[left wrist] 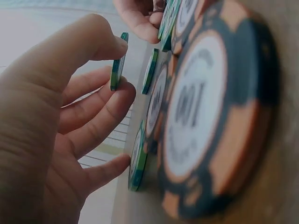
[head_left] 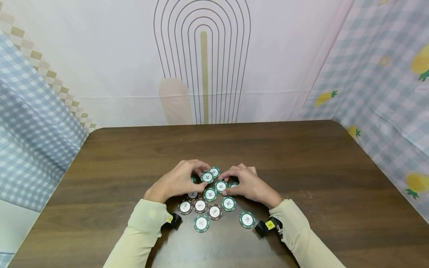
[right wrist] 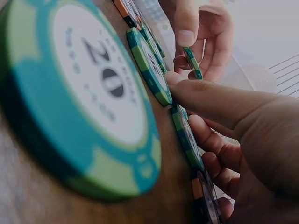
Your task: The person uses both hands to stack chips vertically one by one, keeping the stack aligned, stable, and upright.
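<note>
Between thumb and fingers of my left hand (head_left: 182,178) is a green poker chip (head_left: 207,177) marked 20, held on edge above the table in the left wrist view. My right hand (head_left: 246,183) has its thumb and index finger at opposite edges of another green poker chip (head_left: 221,186) in the pile. Its other fingers curl down beside a green chip (right wrist: 186,137) in the right wrist view. Close below both hands lie more green chips (head_left: 210,194) and several black-and-orange chips (head_left: 200,205) marked 100. Part of the pile is hidden behind the fingers.
Separate from the pile, a green chip (head_left: 201,223) lies toward the front and another (head_left: 247,220) sits near the right wrist. The brown wooden table (head_left: 301,160) meets a patterned white cloth (head_left: 275,63) at the back, with checked cloths on both sides.
</note>
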Motion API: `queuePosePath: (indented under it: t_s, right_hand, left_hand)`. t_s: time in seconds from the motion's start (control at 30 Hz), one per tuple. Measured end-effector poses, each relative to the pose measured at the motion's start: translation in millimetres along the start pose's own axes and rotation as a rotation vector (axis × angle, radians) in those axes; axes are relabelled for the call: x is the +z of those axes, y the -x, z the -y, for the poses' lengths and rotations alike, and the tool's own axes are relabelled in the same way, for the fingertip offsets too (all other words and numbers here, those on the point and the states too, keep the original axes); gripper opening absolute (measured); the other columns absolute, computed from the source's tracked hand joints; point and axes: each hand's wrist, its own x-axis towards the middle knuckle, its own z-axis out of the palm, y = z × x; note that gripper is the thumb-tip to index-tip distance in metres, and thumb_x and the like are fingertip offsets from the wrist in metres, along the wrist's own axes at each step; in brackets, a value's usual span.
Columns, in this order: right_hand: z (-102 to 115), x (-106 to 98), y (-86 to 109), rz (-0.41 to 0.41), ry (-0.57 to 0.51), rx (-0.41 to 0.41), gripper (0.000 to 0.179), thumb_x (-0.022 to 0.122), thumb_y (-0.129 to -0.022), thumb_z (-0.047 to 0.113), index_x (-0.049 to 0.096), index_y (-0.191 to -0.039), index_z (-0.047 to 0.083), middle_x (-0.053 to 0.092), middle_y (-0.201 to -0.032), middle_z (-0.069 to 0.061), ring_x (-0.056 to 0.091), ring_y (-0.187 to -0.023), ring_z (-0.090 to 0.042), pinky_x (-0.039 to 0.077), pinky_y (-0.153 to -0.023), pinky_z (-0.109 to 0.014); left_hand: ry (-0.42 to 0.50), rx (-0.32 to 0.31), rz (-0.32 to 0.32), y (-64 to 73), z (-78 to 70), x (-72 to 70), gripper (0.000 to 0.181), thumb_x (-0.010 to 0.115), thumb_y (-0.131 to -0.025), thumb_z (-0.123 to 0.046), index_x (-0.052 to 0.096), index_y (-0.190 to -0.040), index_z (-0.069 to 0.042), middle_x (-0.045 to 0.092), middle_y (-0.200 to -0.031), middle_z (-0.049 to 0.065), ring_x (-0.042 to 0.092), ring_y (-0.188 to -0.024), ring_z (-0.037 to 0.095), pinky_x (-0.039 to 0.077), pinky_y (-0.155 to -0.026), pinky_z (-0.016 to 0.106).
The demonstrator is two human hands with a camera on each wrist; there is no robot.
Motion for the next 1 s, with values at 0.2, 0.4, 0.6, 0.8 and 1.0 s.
queuePosePath:
  t_s: [0.2, 0.4, 0.6, 0.8, 1.0]
  right_hand:
    - [0, 0, -0.7, 0.003, 0.013, -0.018, 0.035, 0.088, -0.087, 0.034, 0.079, -0.120, 0.026, 0.065, -0.099, 0.017, 0.048, -0.096, -0.012, 0.022, -0.087, -0.045]
    - [2, 1, -1.6, 0.002, 0.020, -0.024, 0.038, 0.088, -0.088, 0.035, 0.078, -0.122, 0.023, 0.066, -0.101, 0.016, 0.049, -0.098, -0.012, 0.022, -0.087, -0.044]
    - [2, 2, -1.8, 0.008, 0.024, -0.027, 0.037, 0.087, -0.088, 0.036, 0.078, -0.121, 0.024, 0.066, -0.101, 0.017, 0.049, -0.099, -0.012, 0.023, -0.087, -0.044]
    - [1, 0, 0.1, 0.018, 0.022, -0.028, 0.037, 0.087, -0.088, 0.037, 0.077, -0.121, 0.025, 0.067, -0.103, 0.016, 0.049, -0.100, -0.013, 0.023, -0.088, -0.045]
    - [-3, -5, 1.9, 0.036, 0.025, -0.038, 0.039, 0.086, -0.089, 0.035, 0.077, -0.124, 0.024, 0.072, -0.117, 0.010, 0.052, -0.103, -0.013, 0.026, -0.090, -0.045]
  left_hand:
    - [0.030, 0.029, -0.001, -3.0, -3.9, 5.4, 0.043, 0.081, -0.088, -0.017, 0.072, -0.129, -0.005, 0.074, -0.121, 0.003, 0.069, -0.101, 0.013, 0.057, -0.093, 0.036]
    - [0.055, 0.041, 0.029, -4.1, -7.3, 8.7, 0.041, 0.082, -0.090, -0.017, 0.072, -0.128, -0.005, 0.075, -0.117, 0.003, 0.070, -0.099, 0.010, 0.057, -0.092, 0.035]
    - [0.072, 0.040, 0.060, -3.2, -7.7, 9.8, 0.044, 0.083, -0.091, -0.015, 0.070, -0.131, -0.003, 0.075, -0.120, 0.005, 0.072, -0.099, 0.011, 0.058, -0.090, 0.031]
    - [0.095, 0.059, 0.084, -6.7, -9.3, 13.1, 0.048, 0.084, -0.092, -0.016, 0.067, -0.135, -0.001, 0.074, -0.122, 0.007, 0.073, -0.100, 0.010, 0.057, -0.088, 0.025]
    - [0.091, 0.062, 0.083, -9.9, -12.6, 15.1, 0.048, 0.085, -0.091, -0.014, 0.067, -0.135, -0.003, 0.075, -0.120, 0.007, 0.073, -0.098, 0.009, 0.057, -0.087, 0.024]
